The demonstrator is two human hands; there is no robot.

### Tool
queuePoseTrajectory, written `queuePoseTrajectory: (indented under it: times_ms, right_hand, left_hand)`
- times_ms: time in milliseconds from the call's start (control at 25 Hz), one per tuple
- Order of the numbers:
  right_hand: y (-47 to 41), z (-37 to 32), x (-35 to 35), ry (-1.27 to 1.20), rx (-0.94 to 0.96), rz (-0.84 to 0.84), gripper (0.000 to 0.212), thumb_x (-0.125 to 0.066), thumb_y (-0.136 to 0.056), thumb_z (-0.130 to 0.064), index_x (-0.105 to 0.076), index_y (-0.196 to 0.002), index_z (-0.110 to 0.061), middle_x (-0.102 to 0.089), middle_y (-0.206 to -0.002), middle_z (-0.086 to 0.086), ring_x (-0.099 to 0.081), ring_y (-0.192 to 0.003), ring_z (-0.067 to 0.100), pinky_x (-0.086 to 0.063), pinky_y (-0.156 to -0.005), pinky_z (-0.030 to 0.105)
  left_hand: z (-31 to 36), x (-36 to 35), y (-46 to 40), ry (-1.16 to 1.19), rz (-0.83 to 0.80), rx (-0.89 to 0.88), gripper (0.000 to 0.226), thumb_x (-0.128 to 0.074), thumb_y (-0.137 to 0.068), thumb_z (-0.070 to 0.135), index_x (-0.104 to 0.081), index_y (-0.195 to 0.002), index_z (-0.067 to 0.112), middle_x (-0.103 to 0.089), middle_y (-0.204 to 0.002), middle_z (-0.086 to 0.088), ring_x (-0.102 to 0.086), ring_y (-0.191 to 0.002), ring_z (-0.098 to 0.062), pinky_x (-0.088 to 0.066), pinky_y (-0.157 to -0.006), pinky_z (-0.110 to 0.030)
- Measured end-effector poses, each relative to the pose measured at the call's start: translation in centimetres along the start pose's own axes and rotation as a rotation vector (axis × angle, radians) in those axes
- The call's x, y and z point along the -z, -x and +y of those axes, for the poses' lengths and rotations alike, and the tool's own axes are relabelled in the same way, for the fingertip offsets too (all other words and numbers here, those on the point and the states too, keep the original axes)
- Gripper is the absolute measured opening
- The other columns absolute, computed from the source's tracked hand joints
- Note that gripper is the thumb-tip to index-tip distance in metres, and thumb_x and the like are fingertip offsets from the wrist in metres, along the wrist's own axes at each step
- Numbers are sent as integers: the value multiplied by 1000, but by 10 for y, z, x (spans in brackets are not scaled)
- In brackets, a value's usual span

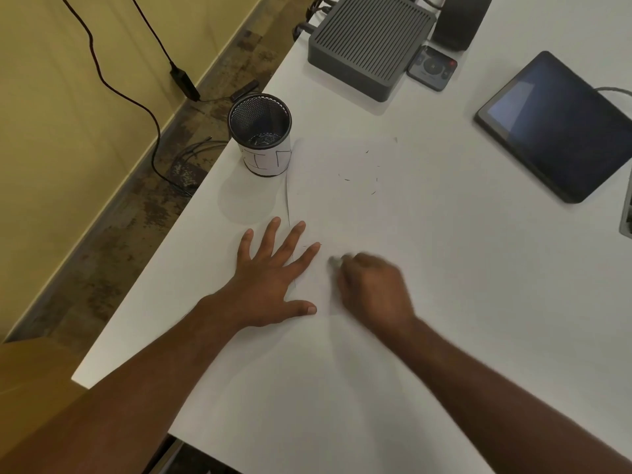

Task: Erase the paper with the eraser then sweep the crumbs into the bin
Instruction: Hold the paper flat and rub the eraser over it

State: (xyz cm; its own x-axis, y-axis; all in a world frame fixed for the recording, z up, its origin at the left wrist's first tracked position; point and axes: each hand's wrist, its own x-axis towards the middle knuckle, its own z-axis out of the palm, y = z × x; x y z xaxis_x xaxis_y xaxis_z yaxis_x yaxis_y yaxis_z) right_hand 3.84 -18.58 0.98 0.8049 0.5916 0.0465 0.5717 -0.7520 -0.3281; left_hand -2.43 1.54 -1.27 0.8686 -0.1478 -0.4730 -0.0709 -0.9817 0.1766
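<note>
A white sheet of paper [393,234] lies on the white table [444,354], its left edge running under my left hand [273,278]. That hand is pressed flat on the edge, fingers spread. My right hand [372,285] is blurred and closed around a small grey eraser [333,261], whose tip touches the paper just right of my left fingertips. Several dark eraser crumbs [372,192] are scattered farther up the sheet. A black mesh cup with a white paper label, the bin [261,135], stands upright at the paper's far left corner.
A dark ribbed box [369,42] sits at the back with a small remote [432,66] and a black round object [460,18] beside it. A dark tablet [557,124] lies at the right. The table's left edge drops to a floor with cables [154,107].
</note>
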Motion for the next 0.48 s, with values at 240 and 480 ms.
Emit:
queuePoseTrajectory:
  times_ms: [240,480]
  right_hand:
    - [-17,22,2,42,-81,126,26,-64,-90,-18,-56,-66,-11,-50,-56,5,-48,-47,28,-34,-44,27]
    - [-2,14,-2,26,17,-51,22,-64,-89,-21,-58,-70,-14,-55,-61,5,-55,-55,30,-34,-47,28]
  left_hand:
    - [0,1,0,0,-9,3,100,-19,-73,93,31,-146,46,48,-152,8,45,-139,-28,16,-114,-64]
    - [-1,-2,-1,-7,6,-3,101,-21,-75,94,31,-146,45,46,-153,7,45,-139,-29,15,-114,-65]
